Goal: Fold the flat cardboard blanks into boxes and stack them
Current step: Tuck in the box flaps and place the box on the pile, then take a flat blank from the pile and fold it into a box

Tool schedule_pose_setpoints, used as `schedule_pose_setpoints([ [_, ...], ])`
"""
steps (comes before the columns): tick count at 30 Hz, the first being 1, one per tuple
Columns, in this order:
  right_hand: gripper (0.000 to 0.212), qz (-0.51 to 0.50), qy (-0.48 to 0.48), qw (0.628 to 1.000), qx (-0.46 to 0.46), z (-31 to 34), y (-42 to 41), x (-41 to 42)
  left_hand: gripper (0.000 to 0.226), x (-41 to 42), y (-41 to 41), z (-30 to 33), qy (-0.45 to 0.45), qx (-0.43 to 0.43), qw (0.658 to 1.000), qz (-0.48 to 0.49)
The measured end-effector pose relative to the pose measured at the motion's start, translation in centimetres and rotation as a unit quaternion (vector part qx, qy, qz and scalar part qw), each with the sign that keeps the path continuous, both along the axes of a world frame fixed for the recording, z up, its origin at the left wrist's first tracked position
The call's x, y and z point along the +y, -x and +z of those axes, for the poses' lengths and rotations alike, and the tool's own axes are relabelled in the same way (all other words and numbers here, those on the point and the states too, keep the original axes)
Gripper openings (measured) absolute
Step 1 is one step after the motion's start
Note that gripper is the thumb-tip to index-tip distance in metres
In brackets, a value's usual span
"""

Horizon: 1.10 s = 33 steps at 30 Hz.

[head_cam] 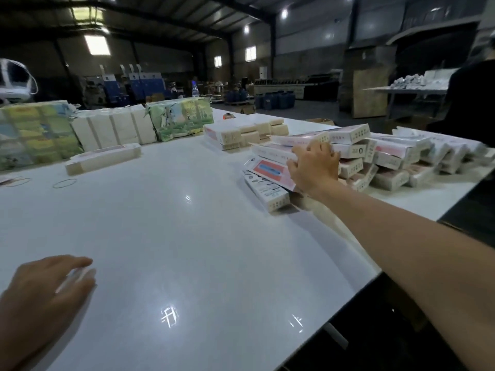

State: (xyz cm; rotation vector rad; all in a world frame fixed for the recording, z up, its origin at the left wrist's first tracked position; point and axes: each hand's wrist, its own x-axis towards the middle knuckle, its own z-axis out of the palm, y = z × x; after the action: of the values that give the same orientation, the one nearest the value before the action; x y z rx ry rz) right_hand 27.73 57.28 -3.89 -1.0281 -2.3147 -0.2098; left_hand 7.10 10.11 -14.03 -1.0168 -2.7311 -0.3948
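My right hand (313, 167) reaches far across the white table (174, 236) and rests on a heap of folded pink-and-white boxes (385, 159) at the right, fingers spread against the boxes at the heap's left end. My left hand (42, 295) hovers low over the table at the near left, fingers loosely extended, holding nothing. A stack of flat blanks (241, 135) lies beyond the heap. Another bundle of flat blanks (103, 158) lies alone at the left middle.
Wrapped bundles with green printed paper (37, 132) and plain white packs (115, 128) line the table's far edge. Rubber bands (64, 183) lie at the left. A person in dark clothes (471, 103) stands at the far right. The table's right edge (375, 274) runs diagonally.
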Motion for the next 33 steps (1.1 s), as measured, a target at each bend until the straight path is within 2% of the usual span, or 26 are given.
schedule_pose_setpoints([
  [3, 0.037, 0.013, 0.006, 1.0, -0.01, 2.3, 0.4, -1.8, 0.042, 1.7, -2.9, 2.4, -0.062, -0.022, 0.997, 0.027],
  [5, 0.036, 0.062, -0.031, 0.998, 0.009, 4.3, 1.2, -4.8, 0.032, 2.5, -4.4, 3.1, -0.093, -0.008, 0.995, 0.022],
  [8, 0.034, 0.206, -0.062, 0.976, 0.029, 5.8, 2.9, -12.0, 0.013, 3.1, -6.4, 4.8, -0.099, -0.031, 0.994, 0.028],
  [10, 0.033, 0.312, -0.048, 0.949, 0.023, 4.8, 4.0, -17.4, 0.014, 3.0, -6.6, 4.9, -0.099, -0.036, 0.994, 0.032],
  [13, 0.032, 0.4, -0.021, 0.914, -0.059, 1.2, 5.7, -24.0, 0.014, 3.0, -7.0, 4.9, -0.097, -0.028, 0.995, 0.022],
  [16, 0.033, 0.416, 0.062, 0.894, -0.151, -2.8, 6.9, -27.4, 0.017, 2.5, -6.9, 5.0, -0.092, -0.036, 0.995, 0.011],
  [19, 0.034, 0.426, 0.099, 0.887, -0.15, -4.5, 7.3, -28.2, 0.021, 2.5, -7.1, 5.0, -0.109, -0.05, 0.993, 0.007],
  [21, 0.033, 0.428, 0.101, 0.888, -0.135, -4.8, 7.4, -28.0, 0.018, 2.7, -7.4, 5.5, -0.141, -0.112, 0.983, 0.025],
  [23, 0.032, 0.425, 0.092, 0.891, -0.126, -5.0, 7.6, -27.8, 0.011, 2.3, -6.5, 7.4, -0.192, -0.217, 0.956, 0.052],
  [25, 0.031, 0.421, 0.087, 0.896, -0.115, -5.2, 7.3, -27.2, 0.007, 1.4, -3.9, 9.5, -0.223, -0.258, 0.936, 0.09],
  [26, 0.03, 0.428, 0.084, 0.893, -0.107, -5.4, 7.7, -27.4, 0.01, -0.3, -2.2, 10.6, -0.217, -0.238, 0.938, 0.13],
  [28, 0.029, 0.431, 0.089, 0.893, -0.09, -5.4, 7.6, -27.0, 0.033, -3.4, 1.2, 12.2, -0.134, -0.147, 0.947, 0.253],
  [29, 0.028, 0.435, 0.089, 0.892, -0.086, -5.4, 7.8, -27.1, 0.049, -5.7, 2.8, 12.4, -0.076, -0.101, 0.936, 0.33],
  [31, 0.026, 0.438, 0.089, 0.891, -0.083, -5.5, 8.1, -27.2, 0.088, -9.8, 4.9, 11.9, 0.003, -0.075, 0.891, 0.448],
  [33, 0.025, 0.44, 0.095, 0.889, -0.08, -5.6, 8.2, -27.3, 0.113, -12.5, 6.4, 10.7, 0.048, -0.084, 0.871, 0.482],
])
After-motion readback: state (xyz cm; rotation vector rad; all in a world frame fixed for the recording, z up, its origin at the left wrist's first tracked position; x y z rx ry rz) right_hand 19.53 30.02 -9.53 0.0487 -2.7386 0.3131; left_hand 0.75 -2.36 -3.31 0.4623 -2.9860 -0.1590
